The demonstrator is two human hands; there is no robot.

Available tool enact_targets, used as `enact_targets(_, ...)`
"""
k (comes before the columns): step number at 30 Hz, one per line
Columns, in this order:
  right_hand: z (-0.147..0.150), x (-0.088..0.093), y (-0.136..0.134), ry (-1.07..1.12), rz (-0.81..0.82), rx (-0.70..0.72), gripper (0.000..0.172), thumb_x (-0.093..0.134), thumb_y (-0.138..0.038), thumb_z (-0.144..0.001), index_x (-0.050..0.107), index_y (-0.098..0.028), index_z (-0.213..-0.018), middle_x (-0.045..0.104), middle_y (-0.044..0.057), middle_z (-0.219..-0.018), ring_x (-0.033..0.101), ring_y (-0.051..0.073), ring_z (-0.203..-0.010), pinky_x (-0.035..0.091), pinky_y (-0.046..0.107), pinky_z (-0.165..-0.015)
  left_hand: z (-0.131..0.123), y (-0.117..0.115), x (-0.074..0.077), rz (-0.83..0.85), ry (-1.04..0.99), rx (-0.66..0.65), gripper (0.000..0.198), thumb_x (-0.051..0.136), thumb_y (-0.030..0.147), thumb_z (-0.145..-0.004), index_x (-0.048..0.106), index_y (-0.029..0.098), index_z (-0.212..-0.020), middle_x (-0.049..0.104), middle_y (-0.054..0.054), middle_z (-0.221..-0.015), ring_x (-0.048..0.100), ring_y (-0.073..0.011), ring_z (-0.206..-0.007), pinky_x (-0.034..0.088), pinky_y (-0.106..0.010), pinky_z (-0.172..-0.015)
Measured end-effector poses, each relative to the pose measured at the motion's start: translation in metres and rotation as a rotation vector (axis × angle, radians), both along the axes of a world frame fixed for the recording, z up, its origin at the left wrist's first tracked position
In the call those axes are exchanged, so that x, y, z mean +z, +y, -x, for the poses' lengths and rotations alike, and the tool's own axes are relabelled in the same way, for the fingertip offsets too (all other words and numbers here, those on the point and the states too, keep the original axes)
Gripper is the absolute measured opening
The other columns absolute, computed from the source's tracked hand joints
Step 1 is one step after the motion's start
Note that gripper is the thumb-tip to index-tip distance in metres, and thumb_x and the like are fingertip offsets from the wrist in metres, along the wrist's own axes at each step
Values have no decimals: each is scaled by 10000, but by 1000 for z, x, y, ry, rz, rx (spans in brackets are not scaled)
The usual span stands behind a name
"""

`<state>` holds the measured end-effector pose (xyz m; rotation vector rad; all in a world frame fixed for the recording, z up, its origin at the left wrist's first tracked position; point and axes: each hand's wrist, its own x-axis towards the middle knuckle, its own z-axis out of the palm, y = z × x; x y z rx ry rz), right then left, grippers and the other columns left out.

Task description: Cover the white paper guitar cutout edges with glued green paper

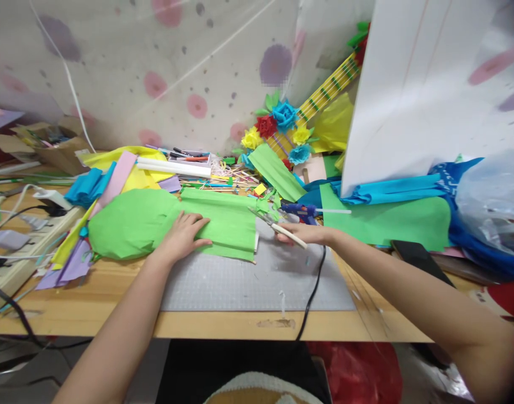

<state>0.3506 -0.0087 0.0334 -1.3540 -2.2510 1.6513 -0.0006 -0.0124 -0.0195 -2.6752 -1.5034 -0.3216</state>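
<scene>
**Scissors at the edge of a green sheet, the other hand holding it flat**

Clock directions are read from the middle of the green sheet (229,216), with 12 pointing away from the person. The sheet lies on a grey cutting mat (257,289), which rests on a wooden table (215,325).

At 9 o'clock the left hand (183,233) lies palm down with its fingers a little spread, grasping nothing, where the sheet meets a rounded green piece (131,221). Whether the two are joined cannot be told. At 3 o'clock the right hand (305,231) is closed around the pale handles of a pair of scissors (290,233). The blades point to 9 and overlap the sheet's right edge in this view; whether they touch it, or how far they are parted, is unclear.

For a clean trim, steady pressure from the left hand seems best, moved nearer the blades for control but out of their line. The paper looks thin and creased, so smoothing it and taking long, unhurried snips should limit ragged edges. Green scraps (274,206) at 2 o'clock could get caught. A blue glue gun (301,210) sits just beyond the right hand, and its black cable (313,297) crosses the mat at 4, so the elbow and blades are better kept clear of both.
</scene>
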Motion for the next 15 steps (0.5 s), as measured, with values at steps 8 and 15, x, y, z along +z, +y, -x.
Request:
enact_targets(8,-22,23,9,-129,292,109,703,484,-773,-667,594,-116,-893,534,-5,-600,473,88,-500,362,217,-469,-4,-2,0,36,-17,25,591,559,529,-791,500,179,-1263,525,-127,-1218,455,-284,-1169,233,-509,-1091)
enact_targets(15,-29,2,26,-100,383,205,748,475,-784,-672,596,-89,-923,576,34,-662,495,90,-512,367,217,-434,-2,0,-6,12,-96,-14,584,565,528,-785,509,172,-1245,504,-129,-1177,452,-282,-1136,293,-480,-1059)
